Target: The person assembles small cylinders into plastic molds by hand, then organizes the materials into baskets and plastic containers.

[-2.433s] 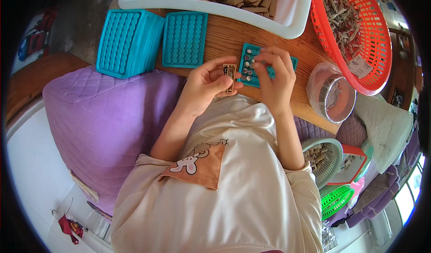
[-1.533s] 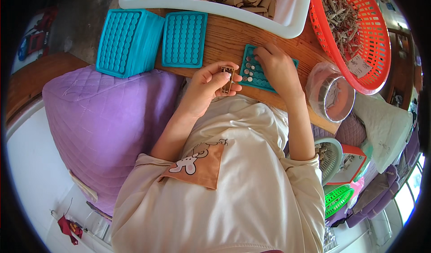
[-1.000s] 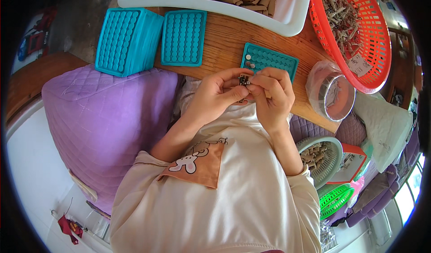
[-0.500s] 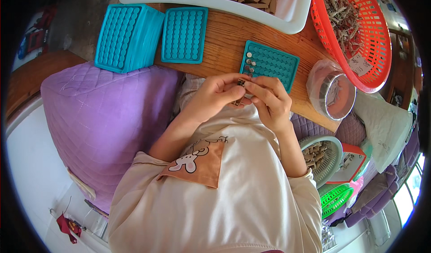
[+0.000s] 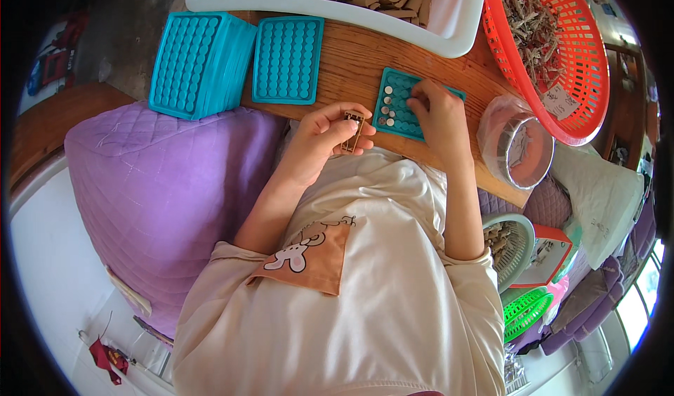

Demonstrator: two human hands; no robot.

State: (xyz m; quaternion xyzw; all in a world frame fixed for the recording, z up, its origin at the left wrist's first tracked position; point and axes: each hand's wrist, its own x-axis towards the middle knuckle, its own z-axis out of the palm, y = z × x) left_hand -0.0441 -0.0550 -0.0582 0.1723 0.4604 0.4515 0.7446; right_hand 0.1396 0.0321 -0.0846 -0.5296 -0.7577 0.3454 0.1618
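Between the thumb and fingers of my left hand (image 5: 328,135) is a small tan plastic housing (image 5: 353,130), its hollow, ribbed side facing up. My right hand (image 5: 437,108) hovers over or touches the teal tray (image 5: 407,80) of round pockets, its fingers bent together; whatever they pinch, if anything, is hidden. Several small white and silvery discs (image 5: 387,101) sit in pockets along the tray's left side. The hand covers part of the tray's right half.
A white tub (image 5: 460,41) of tan plastic pieces stands at the back. Left are a stack of teal trays (image 5: 184,62) and a single teal tray (image 5: 286,59). At right are a red basket (image 5: 590,66) of thin scraps and a plastic-lined round container (image 5: 491,147).
My right hand has left the tan housing and moved right and up to the teal tray. My left hand keeps the housing, now a little further left, with more of it showing.
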